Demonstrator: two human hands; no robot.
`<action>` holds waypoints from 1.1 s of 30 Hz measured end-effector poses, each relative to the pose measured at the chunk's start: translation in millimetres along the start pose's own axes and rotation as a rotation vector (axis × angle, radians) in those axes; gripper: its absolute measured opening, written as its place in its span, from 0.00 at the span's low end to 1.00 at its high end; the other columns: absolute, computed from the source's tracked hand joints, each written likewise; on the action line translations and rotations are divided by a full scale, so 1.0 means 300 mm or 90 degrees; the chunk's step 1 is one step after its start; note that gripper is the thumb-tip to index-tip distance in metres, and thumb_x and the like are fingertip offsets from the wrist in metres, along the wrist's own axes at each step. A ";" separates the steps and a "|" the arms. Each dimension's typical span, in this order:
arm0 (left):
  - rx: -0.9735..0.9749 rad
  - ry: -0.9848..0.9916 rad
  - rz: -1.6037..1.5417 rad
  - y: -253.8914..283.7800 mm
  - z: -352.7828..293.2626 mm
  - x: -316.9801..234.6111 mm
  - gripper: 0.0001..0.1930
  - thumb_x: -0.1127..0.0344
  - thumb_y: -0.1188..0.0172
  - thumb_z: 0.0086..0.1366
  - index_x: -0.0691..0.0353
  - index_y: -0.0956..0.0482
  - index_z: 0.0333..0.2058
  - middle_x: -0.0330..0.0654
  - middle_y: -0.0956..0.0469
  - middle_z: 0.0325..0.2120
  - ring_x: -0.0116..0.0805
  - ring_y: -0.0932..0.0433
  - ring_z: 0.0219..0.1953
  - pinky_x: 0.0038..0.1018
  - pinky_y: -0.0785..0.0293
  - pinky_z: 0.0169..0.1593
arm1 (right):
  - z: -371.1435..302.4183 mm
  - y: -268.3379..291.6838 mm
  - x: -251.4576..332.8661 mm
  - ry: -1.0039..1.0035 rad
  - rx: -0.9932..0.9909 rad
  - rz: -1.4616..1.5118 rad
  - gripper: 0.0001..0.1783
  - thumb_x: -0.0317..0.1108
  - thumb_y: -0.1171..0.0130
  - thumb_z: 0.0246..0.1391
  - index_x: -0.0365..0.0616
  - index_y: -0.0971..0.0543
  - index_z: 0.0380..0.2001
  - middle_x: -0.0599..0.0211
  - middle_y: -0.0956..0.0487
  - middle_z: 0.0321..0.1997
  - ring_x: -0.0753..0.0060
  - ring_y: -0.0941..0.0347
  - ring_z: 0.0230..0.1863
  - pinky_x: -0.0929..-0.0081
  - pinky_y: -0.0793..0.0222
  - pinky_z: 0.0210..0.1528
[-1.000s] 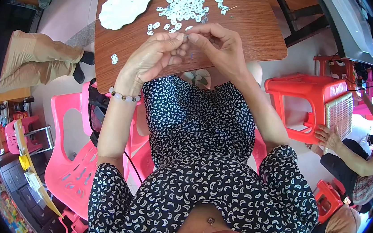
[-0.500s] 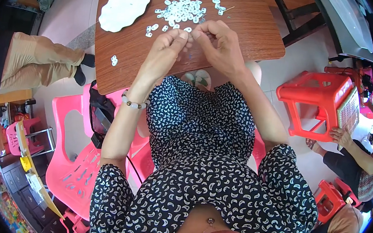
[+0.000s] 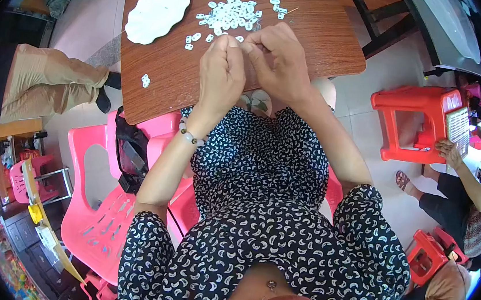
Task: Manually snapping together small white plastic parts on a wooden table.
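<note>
My left hand [image 3: 222, 74] is over the near part of the brown table [image 3: 169, 76], thumb and index finger pinched together. Close on its right, my right hand [image 3: 279, 62] is also closed in a pinch. Whatever the fingertips hold is too small or hidden to make out. A small white oval piece with a dark mark [image 3: 239, 39] shows between the two hands. Just beyond the hands lies a loose pile of similar white pieces [image 3: 230, 13]. A few more pieces [image 3: 189, 46] lie left of the pile.
A white scalloped plate [image 3: 158, 13] is at the table's far left, with joined white pieces [image 3: 146, 81] nearer me. More pieces and a thin stick lie far right. Pink chairs [image 3: 97, 223] stand at my left. At right, another person's hand [image 3: 448, 152] is by a red stool [image 3: 413, 100].
My left hand has turned, its back now facing up, and its wrist has shifted right. My right hand is almost unmoved. The red stool beside the other person appears farther right.
</note>
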State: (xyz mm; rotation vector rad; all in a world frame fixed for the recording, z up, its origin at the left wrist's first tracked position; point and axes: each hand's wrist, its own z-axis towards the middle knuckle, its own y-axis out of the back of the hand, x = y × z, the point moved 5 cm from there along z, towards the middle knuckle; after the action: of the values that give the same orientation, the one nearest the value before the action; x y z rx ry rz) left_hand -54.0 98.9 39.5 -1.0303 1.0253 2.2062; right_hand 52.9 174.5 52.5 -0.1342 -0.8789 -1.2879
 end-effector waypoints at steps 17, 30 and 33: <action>0.056 0.367 -0.252 0.002 -0.124 0.213 0.11 0.64 0.44 0.65 0.68 0.20 0.31 0.37 0.20 0.26 0.17 0.30 0.21 0.18 0.35 0.24 | -0.030 -0.060 -0.238 -0.043 0.169 -0.337 0.06 0.36 0.43 0.51 0.47 0.21 0.29 0.64 0.21 0.28 0.57 0.28 0.38 0.62 0.29 0.39; 0.033 0.444 -0.429 0.010 -0.169 0.156 0.09 0.66 0.40 0.64 0.66 0.20 0.37 0.32 0.24 0.23 0.15 0.35 0.19 0.14 0.38 0.24 | -0.034 0.018 -0.158 -0.201 0.137 -0.131 0.13 0.33 0.36 0.52 0.44 0.19 0.42 0.63 0.22 0.31 0.74 0.26 0.34 0.76 0.30 0.37; 0.059 0.458 -0.477 -0.003 -0.186 0.136 0.09 0.67 0.42 0.65 0.67 0.21 0.37 0.34 0.23 0.27 0.15 0.34 0.21 0.13 0.38 0.25 | -0.104 0.030 -0.117 -0.279 0.115 0.011 0.13 0.32 0.37 0.53 0.43 0.19 0.42 0.69 0.21 0.33 0.81 0.27 0.33 0.80 0.30 0.36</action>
State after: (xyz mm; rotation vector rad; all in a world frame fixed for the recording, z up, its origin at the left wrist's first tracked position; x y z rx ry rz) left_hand -53.7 59.8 -17.4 -1.8529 0.7921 1.1852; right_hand 75.7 187.7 12.6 -0.2873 -1.3597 -1.1751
